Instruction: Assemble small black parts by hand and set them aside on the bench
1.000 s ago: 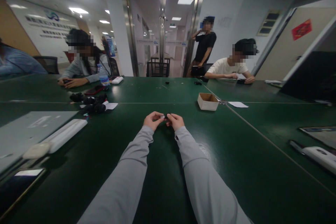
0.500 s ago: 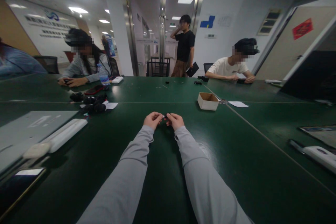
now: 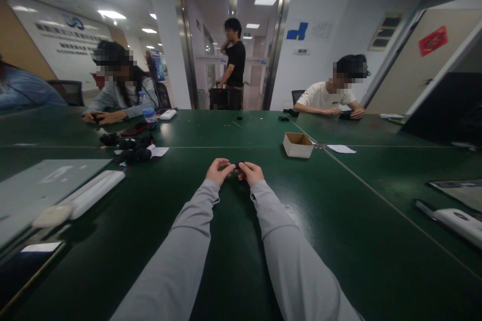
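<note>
Over the middle of the green table (image 3: 241, 220), my two hands meet at a small black object (image 3: 238, 165), too small to name. My right hand (image 3: 251, 174) pinches it between thumb and fingertips, which cover most of it. At its left end is my left hand (image 3: 218, 171), with index finger and thumb slightly apart. The left thumb tip reaches up to the object and seems to touch it. Both forearms, in grey sleeves, stretch forward above the tabletop.
An open cardboard box (image 3: 298, 145) stands right of my hands, near white paper (image 3: 342, 149). Black items (image 3: 136, 149), a water bottle (image 3: 148, 110) and a grey panel (image 3: 48, 185) are leftward. A phone (image 3: 32, 271) lies near left. People sit across the table; another stands behind.
My left index finger and thumb have spread a little, and a pale bit between the hands is hidden now. My right hand stays put. The standing person has moved left.
</note>
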The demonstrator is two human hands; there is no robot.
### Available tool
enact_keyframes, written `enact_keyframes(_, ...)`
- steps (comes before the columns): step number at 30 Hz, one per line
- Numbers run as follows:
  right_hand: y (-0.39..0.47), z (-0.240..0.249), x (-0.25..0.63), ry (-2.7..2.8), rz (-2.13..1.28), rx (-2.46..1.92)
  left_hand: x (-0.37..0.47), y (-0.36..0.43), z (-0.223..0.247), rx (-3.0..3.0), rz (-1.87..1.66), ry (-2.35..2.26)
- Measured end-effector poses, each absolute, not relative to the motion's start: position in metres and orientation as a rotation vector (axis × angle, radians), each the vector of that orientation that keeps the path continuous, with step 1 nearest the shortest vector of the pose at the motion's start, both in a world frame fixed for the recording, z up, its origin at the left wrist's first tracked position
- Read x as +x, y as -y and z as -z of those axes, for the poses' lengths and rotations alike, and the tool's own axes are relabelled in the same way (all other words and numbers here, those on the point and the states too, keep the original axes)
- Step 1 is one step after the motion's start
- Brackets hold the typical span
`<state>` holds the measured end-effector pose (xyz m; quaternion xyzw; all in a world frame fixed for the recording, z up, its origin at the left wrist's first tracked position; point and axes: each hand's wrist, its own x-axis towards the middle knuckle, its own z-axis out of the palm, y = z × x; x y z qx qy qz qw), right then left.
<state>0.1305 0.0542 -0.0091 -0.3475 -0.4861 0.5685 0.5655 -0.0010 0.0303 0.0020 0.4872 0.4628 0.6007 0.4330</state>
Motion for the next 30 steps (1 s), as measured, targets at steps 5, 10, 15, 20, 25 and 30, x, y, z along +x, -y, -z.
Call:
enact_keyframes(5,-0.0526,0.0061,0.1289,1.149,-1.356,-0.845,-0.0024,-0.0323,-0.0016,1.287,-1.41,-1.105)
enact_keyframes(10,-0.0507,0.0018,0.1283,1.112,-1.356,-0.858,-0.0048,-0.0288,-0.0035,1.447,-1.52,-0.982)
enact_keyframes(15,-0.0507,0.0024,0.1289,1.101,-1.361,-0.847,-0.0025,-0.0303,-0.0026,1.282,-1.466,-1.113)
enact_keyframes(20,-0.0519,0.004,0.1292,1.126,-1.382,-0.848,-0.0044,-0.0355,0.0001,1.271,-1.34,-1.143)
enact_keyframes(25,-0.0516,0.0029,0.1282,1.108,-1.362,-0.846,-0.0061,-0.0315,-0.003,1.396,-1.477,-1.044)
enact_keyframes(30,-0.0545,0.0064,0.1297,1.129,-1.372,-0.831,-0.0037,-0.0269,-0.0058,1.382,-1.512,-0.951)
